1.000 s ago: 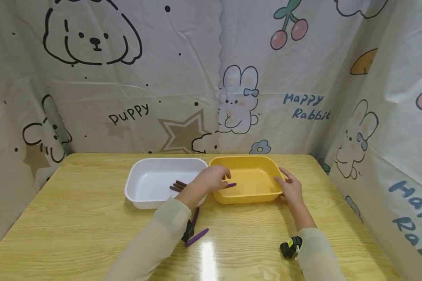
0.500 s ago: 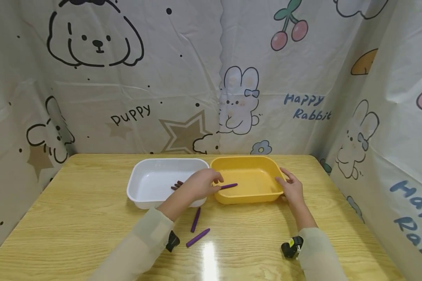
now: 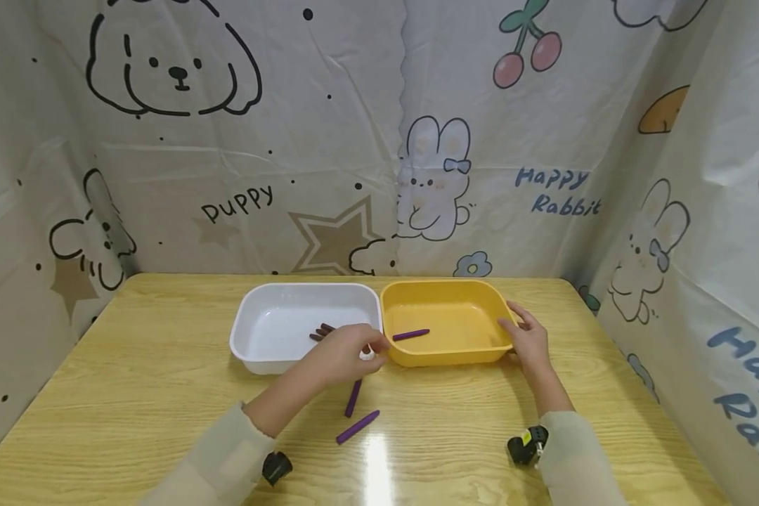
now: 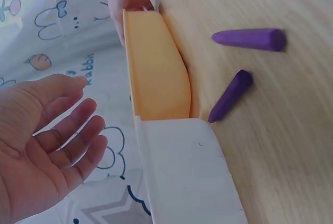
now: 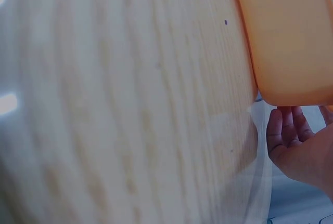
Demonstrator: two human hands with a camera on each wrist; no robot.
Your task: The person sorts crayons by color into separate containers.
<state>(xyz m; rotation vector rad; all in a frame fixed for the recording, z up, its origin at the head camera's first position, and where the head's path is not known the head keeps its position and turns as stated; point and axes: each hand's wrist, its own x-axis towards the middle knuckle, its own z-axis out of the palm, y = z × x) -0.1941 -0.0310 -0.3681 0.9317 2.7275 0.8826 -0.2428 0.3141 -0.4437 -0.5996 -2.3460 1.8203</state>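
My left hand (image 3: 341, 355) is over the front right corner of the white plastic bin (image 3: 262, 367). Its fingers are loosely bent with nothing between them, as the left wrist view also shows. A purple crayon (image 3: 411, 334) lies in the yellow bin (image 3: 445, 357), near its left side. My right hand (image 3: 531, 344) grips that bin's right rim, thumb inside and fingers along the outer wall. Below the left hand, two more purple crayons rest on the table: one crayon (image 4: 231, 95) close to the bins, another crayon (image 4: 250, 39) farther off.
Several brown crayons (image 3: 321, 332) lie in the white bin, partly hidden behind the left hand. Both bins stand side by side on the wooden table (image 3: 133, 393). A printed cloth (image 3: 329, 140) hangs behind the table and along its sides.
My left hand has let go of the purple crayon in the yellow bin and drawn back left and toward me, out over the white bin's corner. The right hand keeps its place.
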